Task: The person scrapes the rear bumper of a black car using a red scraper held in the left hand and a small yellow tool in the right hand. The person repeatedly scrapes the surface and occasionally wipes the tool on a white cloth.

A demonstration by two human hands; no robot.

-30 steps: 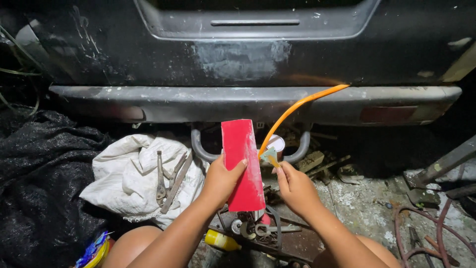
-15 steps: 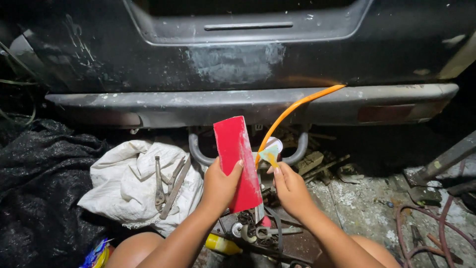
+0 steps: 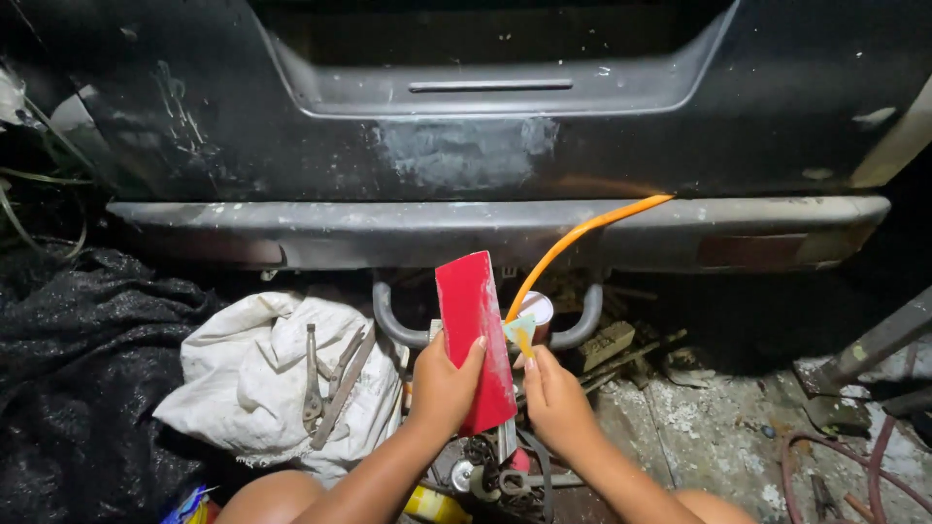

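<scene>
Red card (image 3: pixel 474 335) at frame centre stands upright in the left hand (image 3: pixel 442 388), grip closed around it; right hand (image 3: pixel 555 403) pinches a small scraper (image 3: pixel 520 332).

Red board (image 3: pixel 476 340): flat, matt, dusted with pale smears. Hose (image 3: pixel 573 243): smooth orange plastic. Bumper (image 3: pixel 291 233): dull grey, scuffed and speckled. Car body panel (image 3: pixel 466 155): dark paint with a rough sanded grey patch. Sack (image 3: pixel 252 378): crumpled white cloth. Pliers (image 3: pixel 313 383): bare tarnished metal.
</scene>
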